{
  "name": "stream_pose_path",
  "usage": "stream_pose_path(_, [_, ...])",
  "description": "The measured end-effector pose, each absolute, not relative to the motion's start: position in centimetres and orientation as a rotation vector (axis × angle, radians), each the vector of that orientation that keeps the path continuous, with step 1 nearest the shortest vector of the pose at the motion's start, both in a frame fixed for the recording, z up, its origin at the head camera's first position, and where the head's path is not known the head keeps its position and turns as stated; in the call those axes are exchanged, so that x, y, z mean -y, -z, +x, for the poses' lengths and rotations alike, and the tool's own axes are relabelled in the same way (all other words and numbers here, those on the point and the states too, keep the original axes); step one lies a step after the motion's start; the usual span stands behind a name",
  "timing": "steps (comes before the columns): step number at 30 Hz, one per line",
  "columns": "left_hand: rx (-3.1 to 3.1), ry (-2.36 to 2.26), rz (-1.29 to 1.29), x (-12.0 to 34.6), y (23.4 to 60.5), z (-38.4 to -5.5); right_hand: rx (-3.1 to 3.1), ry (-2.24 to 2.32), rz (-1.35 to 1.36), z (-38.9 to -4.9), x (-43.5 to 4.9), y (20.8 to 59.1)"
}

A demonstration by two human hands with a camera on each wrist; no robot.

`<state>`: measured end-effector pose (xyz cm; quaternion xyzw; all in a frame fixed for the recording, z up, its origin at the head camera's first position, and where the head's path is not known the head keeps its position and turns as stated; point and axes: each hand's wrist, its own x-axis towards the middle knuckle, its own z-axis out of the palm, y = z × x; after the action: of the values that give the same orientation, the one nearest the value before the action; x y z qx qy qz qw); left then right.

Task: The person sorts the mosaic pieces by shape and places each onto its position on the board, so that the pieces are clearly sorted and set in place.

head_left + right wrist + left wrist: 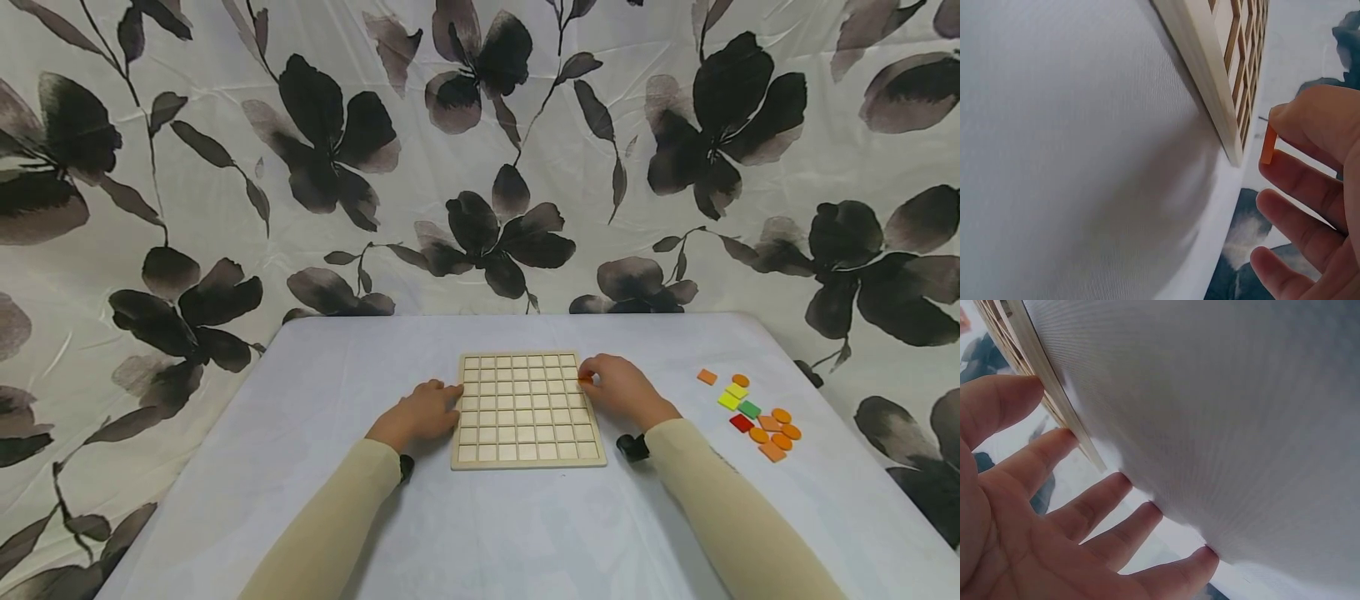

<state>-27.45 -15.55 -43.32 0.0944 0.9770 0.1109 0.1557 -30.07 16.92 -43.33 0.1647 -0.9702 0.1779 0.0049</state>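
A light wooden grid board (528,465) with rows of square cells lies flat on the table. At its left edge is my left hand (422,412); in the left wrist view the thumb and index fingertip touch the board's side, and the other fingers are spread, their tips on the cloth. My right hand (621,390) is over the board's right edge, pinching a thin orange tile (1269,144) between thumb and index finger. The right wrist view shows that tile edge-on, apart from the board, so its full outline is hidden. The other right fingers are bent loosely.
Right of the board lies a loose group of flat tiles: orange discs (782,416), orange squares (772,452), yellow squares (728,401), a green one (749,409) and a red one (742,423). A white cloth (495,533) covers the table. Behind it hangs a floral curtain (615,150).
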Motion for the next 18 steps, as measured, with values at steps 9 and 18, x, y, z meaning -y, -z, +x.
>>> stream_pose_path(9, [-2.792,-0.308,0.263,15.5,43.3,-27.5,3.041,-0.598,0.509,-30.1,-16.3,43.6])
stream_pose_path(18, [-2.795,-0.300,0.276,15.6,43.5,-27.6,3.048,-0.578,0.521,-30.4,-15.8,44.0])
